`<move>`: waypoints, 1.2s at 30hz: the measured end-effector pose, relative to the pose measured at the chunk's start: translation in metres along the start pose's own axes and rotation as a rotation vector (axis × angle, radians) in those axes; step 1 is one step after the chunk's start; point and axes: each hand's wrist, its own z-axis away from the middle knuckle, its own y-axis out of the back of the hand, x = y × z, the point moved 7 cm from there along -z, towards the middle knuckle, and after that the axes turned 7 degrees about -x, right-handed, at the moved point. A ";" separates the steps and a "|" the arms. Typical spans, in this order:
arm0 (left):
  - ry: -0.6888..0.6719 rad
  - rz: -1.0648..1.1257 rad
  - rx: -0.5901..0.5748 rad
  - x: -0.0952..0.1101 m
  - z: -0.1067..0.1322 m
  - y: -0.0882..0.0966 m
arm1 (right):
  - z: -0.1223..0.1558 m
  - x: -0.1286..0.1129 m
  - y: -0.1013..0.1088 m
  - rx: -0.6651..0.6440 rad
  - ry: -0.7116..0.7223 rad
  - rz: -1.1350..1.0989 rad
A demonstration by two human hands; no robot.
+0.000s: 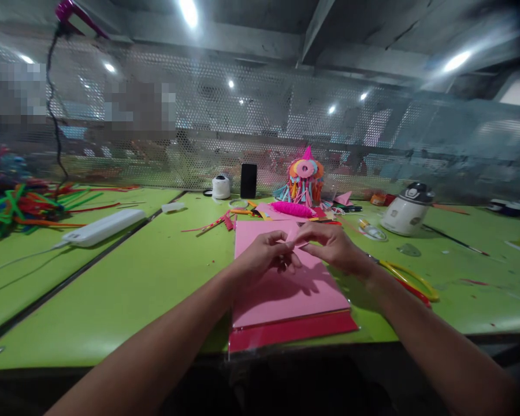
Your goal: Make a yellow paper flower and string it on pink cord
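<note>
My left hand [264, 254] and my right hand [335, 245] meet above a stack of pink paper sheets [277, 300]. Between their fingertips is a small pink paper piece [293, 232], pinched from both sides; its exact shape is partly hidden by the fingers. Red sheets [294, 332] stick out below the pink ones at the near edge. Scissors [409, 280] with yellow and red handles lie beside my right forearm. Just beyond the stack rests a bright pink bundle of thread [292, 209].
A colourful tasselled paper ornament [305, 173] stands at the back, near a dark phone [248, 181] and a white spool [221, 186]. On the left are a white power strip [104, 227] and tangled pipe cleaners [21, 211]. A white-and-black container [407, 209] stands right.
</note>
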 end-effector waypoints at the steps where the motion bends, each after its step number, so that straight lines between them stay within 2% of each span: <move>1: 0.005 0.002 -0.003 -0.001 0.000 -0.001 | 0.000 0.002 0.001 0.016 -0.007 -0.005; 3: -0.002 0.001 0.033 -0.001 -0.001 0.001 | 0.001 0.004 0.004 0.041 -0.015 -0.008; 5: -0.048 -0.014 0.124 0.002 -0.001 0.009 | 0.001 0.004 0.004 0.045 -0.033 -0.003; 8: -0.141 -0.052 0.267 0.009 0.000 0.026 | 0.001 0.003 -0.003 0.024 -0.089 -0.009; 11: -0.184 -0.108 0.342 0.014 0.002 0.037 | 0.000 0.004 -0.012 -0.008 -0.121 -0.046; 13: -0.170 -0.166 0.364 0.015 0.002 0.039 | -0.001 0.008 -0.012 0.006 -0.131 -0.054; 17: -0.120 -0.277 0.363 0.013 0.001 0.034 | 0.001 0.022 0.003 0.216 -0.172 -0.044; 18: -0.108 -0.283 0.348 0.012 0.000 0.032 | 0.001 0.027 0.003 0.217 -0.200 -0.052; 21: -0.089 -0.271 0.306 0.008 -0.002 0.028 | -0.001 0.035 -0.009 0.104 -0.260 -0.037; 23: -0.088 -0.242 0.335 0.005 -0.002 0.032 | 0.000 0.032 -0.012 0.131 -0.231 0.087; 27: -0.077 -0.157 0.407 -0.002 -0.002 0.037 | 0.003 0.015 -0.014 0.280 -0.122 0.587; 30: -0.101 -0.118 0.384 -0.004 -0.005 0.028 | 0.002 0.007 -0.028 0.242 -0.036 0.909; 33: -0.127 -0.063 0.355 -0.005 -0.007 0.019 | 0.001 0.004 -0.039 0.200 -0.003 1.059; 36: -0.128 -0.024 0.367 -0.006 -0.007 0.023 | 0.001 0.002 -0.044 0.196 -0.011 1.022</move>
